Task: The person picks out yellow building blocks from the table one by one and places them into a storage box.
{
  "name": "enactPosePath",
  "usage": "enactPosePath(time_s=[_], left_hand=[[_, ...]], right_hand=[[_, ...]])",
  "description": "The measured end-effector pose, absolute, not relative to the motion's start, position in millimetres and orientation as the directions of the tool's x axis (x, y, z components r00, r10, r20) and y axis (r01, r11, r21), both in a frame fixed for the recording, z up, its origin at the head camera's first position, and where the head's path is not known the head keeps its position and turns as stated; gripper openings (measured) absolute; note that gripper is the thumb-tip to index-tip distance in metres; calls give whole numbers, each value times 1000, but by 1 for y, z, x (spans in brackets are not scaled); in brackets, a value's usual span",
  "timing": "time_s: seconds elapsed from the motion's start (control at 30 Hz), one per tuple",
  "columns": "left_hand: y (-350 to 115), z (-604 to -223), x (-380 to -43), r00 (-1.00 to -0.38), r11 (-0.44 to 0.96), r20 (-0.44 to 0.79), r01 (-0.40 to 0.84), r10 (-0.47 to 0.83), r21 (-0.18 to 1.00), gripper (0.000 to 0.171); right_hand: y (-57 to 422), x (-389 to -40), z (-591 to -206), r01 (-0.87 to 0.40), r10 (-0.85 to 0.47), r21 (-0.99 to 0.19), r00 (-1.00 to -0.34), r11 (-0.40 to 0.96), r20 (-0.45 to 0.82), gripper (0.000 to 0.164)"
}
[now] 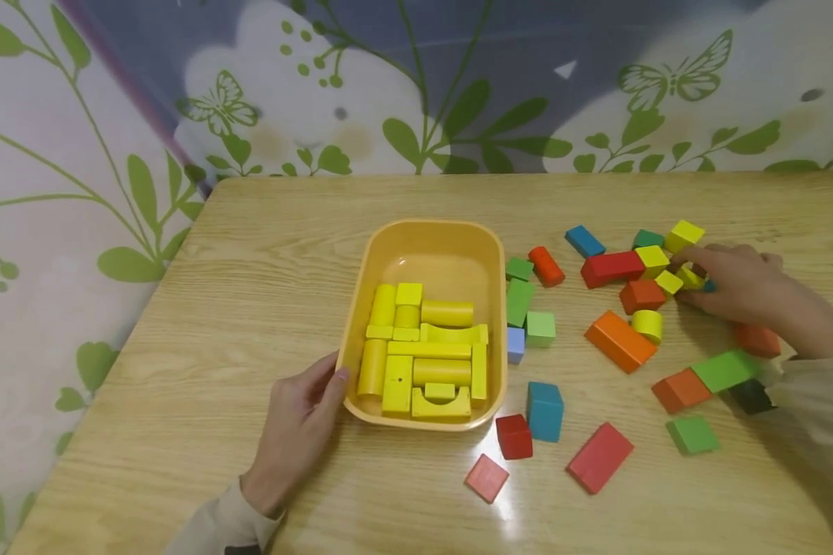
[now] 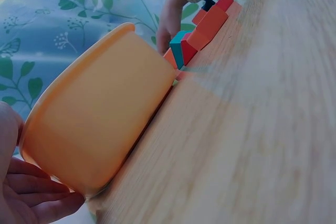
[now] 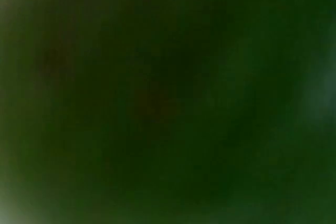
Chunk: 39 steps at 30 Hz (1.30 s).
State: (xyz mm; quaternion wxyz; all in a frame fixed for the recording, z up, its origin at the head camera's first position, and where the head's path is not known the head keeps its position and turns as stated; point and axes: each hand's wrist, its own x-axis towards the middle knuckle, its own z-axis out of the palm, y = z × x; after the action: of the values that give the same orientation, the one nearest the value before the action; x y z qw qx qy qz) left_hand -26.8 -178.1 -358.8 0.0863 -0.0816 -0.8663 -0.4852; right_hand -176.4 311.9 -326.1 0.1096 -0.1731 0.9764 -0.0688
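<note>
An orange plastic tub (image 1: 444,247) stands on the table, with several yellow wooden blocks (image 1: 430,351) laid in its near part. My left hand (image 1: 301,424) grips the tub's near left corner, thumb at the rim. The left wrist view shows that hand's fingers (image 2: 44,198) against the tub's outer wall (image 2: 100,114). Over at the right, my right hand (image 1: 743,285) pinches a small yellow block (image 1: 691,277) between thumb and fingers, partly hidden by them. Other yellow blocks (image 1: 651,260) and a yellow cylinder (image 1: 647,327) lie close by. The right wrist view is a dark green blur.
Loose blocks lie right of the tub: a long red one (image 1: 612,268), an orange one (image 1: 621,341), a light green one (image 1: 725,371), a blue-green one (image 1: 544,411) and a pinkish-red one (image 1: 600,458). A patterned wall covering (image 1: 361,100) borders the table's far edge.
</note>
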Motion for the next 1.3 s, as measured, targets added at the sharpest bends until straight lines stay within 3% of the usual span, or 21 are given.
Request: enactPosePath(time_s=[0.1,0.23,0.37,0.47,0.57,0.73,1.03,1.2,1.3], left_hand=[[-178,-359,-26,-971,515,231,226,55,827,31],[-178,-359,-26,-969,520,242,234,54,821,31],[-178,-359,-27,-968,520,245,240,60,820,30],[-177,-359,-28,-968,523,241,237,61,819,31],[-177,-358,-26,-968,529,244,234,52,816,31],[-177,-358,-25,-969,514,243,231,44,826,30],[-177,-358,-25,-974,516,220,217,57,829,31],[-178,-357,-26,-973,521,223,218,54,825,31],[-178,-357,-26,-975,520,217,212,52,827,31]], right_hand=[[306,-175,-320,-305,-329,-159,-932,939,-153,36],[287,-166,-303,-381,-383,-151,-924,912,20,34],[246,-149,-286,-577,-526,-232,-814,784,248,37],[206,-136,-278,-686,-607,-304,-727,661,322,37],[167,-128,-276,-724,-641,-363,-689,586,338,35],[123,-129,-287,-737,-690,-389,-667,553,283,32],[98,-143,-294,-722,-718,-168,-689,671,94,24],[91,-141,-288,-669,-697,-206,-707,714,-122,31],[89,-141,-289,-657,-692,-222,-699,721,-179,35]])
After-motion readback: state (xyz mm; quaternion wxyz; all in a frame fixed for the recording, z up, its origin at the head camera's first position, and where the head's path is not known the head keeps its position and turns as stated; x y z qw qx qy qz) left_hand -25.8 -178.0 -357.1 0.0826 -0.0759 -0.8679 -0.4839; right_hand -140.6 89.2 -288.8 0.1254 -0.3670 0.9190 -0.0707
